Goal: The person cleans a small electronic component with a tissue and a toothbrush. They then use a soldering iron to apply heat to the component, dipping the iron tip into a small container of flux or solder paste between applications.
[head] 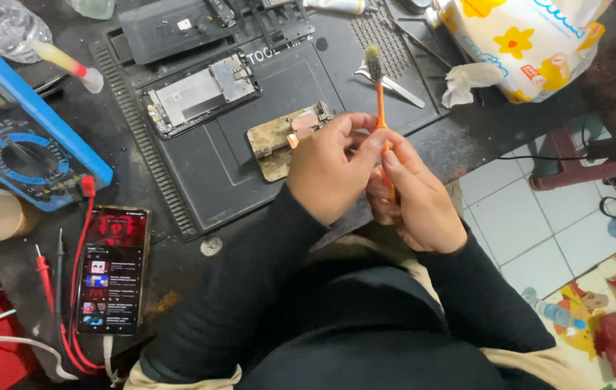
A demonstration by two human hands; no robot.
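Brushing looks barely begun: my left hand (333,162) pinches the small grimy circuit board (287,137), my right hand (416,198) grips the orange toothbrush (380,94), bristles raised clear of it.

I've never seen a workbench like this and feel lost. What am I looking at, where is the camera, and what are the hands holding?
This single picture comes from a camera worn on the person's head, looking down. Both hands meet over a dark rubber work mat. The right hand grips an orange toothbrush with dirty bristles; the left hand pinches a small part I cannot make out. On the mat lie an opened phone body, a corroded circuit board and metal tweezers. Left of it sit a blue multimeter and a lit smartphone.
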